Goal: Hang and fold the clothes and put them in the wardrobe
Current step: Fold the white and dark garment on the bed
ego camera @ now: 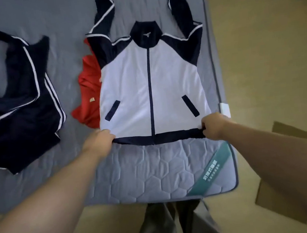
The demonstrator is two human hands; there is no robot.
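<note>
A white track jacket (129, 84) with navy collar, shoulders and hem lies face up and zipped on the grey mattress (147, 171), sleeves bent up toward the far side. My left hand (98, 140) pinches the left corner of its navy hem. My right hand (214, 125) pinches the right corner, and the hem is stretched straight between them. A red garment (87, 89) lies partly under the jacket's left side. A crumpled navy garment with white stripes (16, 106) sits further left on the mattress.
The mattress edge runs along the right, with a white tag (225, 108) on it and a teal label (213, 169) at the near corner. Flattened cardboard (285, 187) lies on the beige floor to the right. My legs (174, 228) stand at the mattress foot.
</note>
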